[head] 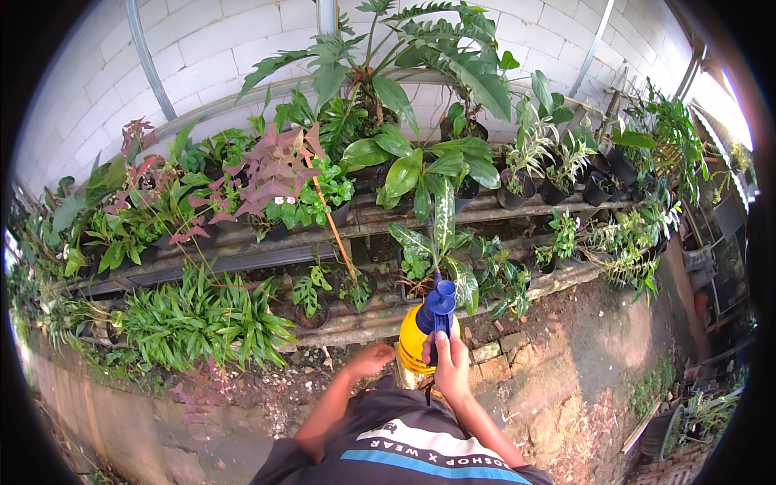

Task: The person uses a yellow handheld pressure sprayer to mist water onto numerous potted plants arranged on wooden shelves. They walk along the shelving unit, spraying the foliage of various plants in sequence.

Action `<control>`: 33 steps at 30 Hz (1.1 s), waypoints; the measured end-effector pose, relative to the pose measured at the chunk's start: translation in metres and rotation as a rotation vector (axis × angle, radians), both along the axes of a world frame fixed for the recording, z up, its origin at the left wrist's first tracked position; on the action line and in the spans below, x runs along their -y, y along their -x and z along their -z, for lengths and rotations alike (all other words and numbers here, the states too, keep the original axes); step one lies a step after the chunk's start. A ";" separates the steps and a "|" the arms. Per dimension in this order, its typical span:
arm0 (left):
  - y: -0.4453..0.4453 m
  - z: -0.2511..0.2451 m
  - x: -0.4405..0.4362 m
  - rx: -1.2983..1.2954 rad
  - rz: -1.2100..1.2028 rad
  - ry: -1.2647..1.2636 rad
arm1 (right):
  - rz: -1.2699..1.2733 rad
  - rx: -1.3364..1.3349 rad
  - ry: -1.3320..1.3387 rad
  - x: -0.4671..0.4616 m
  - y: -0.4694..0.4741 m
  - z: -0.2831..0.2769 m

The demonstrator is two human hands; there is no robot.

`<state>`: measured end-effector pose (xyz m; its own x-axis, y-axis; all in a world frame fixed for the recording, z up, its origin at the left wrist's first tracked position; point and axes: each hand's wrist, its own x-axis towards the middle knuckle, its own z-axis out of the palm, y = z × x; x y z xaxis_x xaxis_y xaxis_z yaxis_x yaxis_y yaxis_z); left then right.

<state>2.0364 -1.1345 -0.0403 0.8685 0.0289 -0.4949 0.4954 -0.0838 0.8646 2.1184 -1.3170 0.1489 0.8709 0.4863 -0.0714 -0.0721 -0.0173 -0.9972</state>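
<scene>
A yellow pump sprayer (414, 343) with a blue head is in my right hand (450, 362), whose fingers wrap around the blue handle. The sprayer's nozzle points away from me, at a potted dieffenbachia (444, 224) with white-speckled leaves on the lower shelf. My left hand (371, 360) is just left of the bottle, its fingers slightly bent and apart from the sprayer; it appears to hold nothing. A small potted plant (312, 297) with split leaves stands ahead of my left hand.
Tiered shelves (364, 229) carry many potted plants along a white block wall (212, 36). Dense strap-leaved plants (206, 315) spread at the left. Loose bricks (494, 368) lie on the ground by the lower shelf. At the lower right is a large plant pot (662, 431).
</scene>
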 end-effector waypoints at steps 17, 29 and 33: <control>0.014 0.004 -0.009 -0.093 -0.062 -0.031 | 0.074 -0.014 -0.329 0.003 -0.015 -0.022; 0.006 0.016 -0.004 -0.066 0.003 0.029 | 0.276 -0.011 -0.367 0.024 -0.023 -0.025; 0.001 0.009 0.002 -0.088 0.032 0.019 | 0.189 0.013 -0.280 0.035 -0.026 -0.027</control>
<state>2.0355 -1.1369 -0.0498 0.8220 -0.0082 -0.5694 0.5668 -0.0845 0.8195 2.1443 -1.3518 0.1762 0.9475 0.3150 0.0541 -0.0347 0.2697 -0.9623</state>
